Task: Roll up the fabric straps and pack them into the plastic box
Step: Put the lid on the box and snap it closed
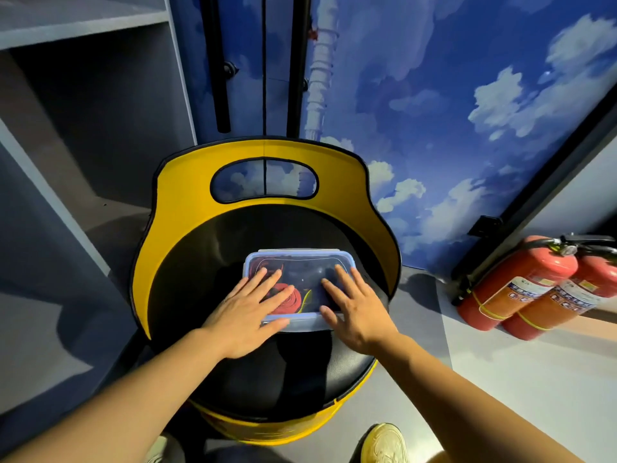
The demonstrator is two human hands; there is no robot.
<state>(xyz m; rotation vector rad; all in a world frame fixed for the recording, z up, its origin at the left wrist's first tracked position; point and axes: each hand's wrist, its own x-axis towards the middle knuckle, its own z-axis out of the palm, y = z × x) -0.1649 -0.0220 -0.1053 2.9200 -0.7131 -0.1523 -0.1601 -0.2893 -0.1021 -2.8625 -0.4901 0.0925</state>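
Note:
A clear plastic box with a blue-rimmed lid [298,254] sits on the black seat of a yellow chair [267,372]. Through the lid I see a rolled red fabric strap [289,299], a darker roll behind it [270,266] and a bit of yellow strap [305,297]. My left hand [248,310] lies flat on the lid's left half, fingers straight, thumb along the near rim. My right hand [354,307] presses flat on the right half with fingers spread.
The chair's yellow backrest [187,195] curves behind the box. Two red fire extinguishers [527,289] lie on the floor at right. Grey shelving [83,128] stands at left, a sky-painted wall [450,111] behind. My shoe [385,444] is below the seat.

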